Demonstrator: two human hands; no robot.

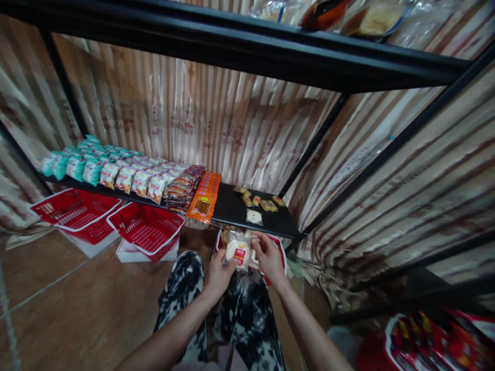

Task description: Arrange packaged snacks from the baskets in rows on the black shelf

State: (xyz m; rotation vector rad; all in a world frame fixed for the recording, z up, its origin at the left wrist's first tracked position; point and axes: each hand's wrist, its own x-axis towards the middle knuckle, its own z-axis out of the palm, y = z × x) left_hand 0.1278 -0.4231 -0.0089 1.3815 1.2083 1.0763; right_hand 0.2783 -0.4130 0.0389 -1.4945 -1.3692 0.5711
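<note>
Both my hands hold a small clear snack packet (238, 249) with a white round cake and a red label, just in front of the low black shelf (232, 206). My left hand (219, 273) grips its lower left side. My right hand (267, 256) pinches its right edge. Under the packet sits a red basket (279, 246) with more packets, mostly hidden. A few small loose packets (260, 203) lie on the shelf's bare right end. My knees in black-and-white patterned trousers (240, 309) are below.
Rows of teal, red-and-white and orange snack packs (131, 178) fill the shelf's left part. Two empty red baskets (112, 224) stand on white boxes on the brown floor at left. A black upper shelf (247, 46) runs overhead. Red bags (436, 340) lie at lower right.
</note>
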